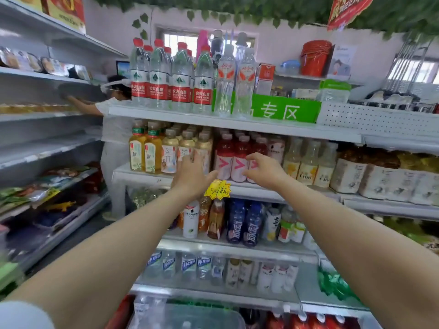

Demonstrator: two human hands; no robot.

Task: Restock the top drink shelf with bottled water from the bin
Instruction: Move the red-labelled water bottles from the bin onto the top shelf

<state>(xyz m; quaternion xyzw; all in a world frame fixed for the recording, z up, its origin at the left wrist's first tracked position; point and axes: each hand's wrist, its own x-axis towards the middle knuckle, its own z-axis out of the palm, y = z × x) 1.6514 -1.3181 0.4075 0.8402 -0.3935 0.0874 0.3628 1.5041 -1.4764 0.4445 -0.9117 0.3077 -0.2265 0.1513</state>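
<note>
2 hands hung empty, fingers loosely spread: left hand [192, 176], right hand [263, 172]. Water bottles [180, 77] stood on the top shelf [237, 124]; full ones were likely heavy, slippery, thin-walled, best gripped mid-body.

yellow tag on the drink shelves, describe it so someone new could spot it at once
Straight ahead, find the second shelf from the top. The yellow tag hangs on its front edge, below the red bottles with pink labels. It alone is star-shaped and handwritten.
</note>
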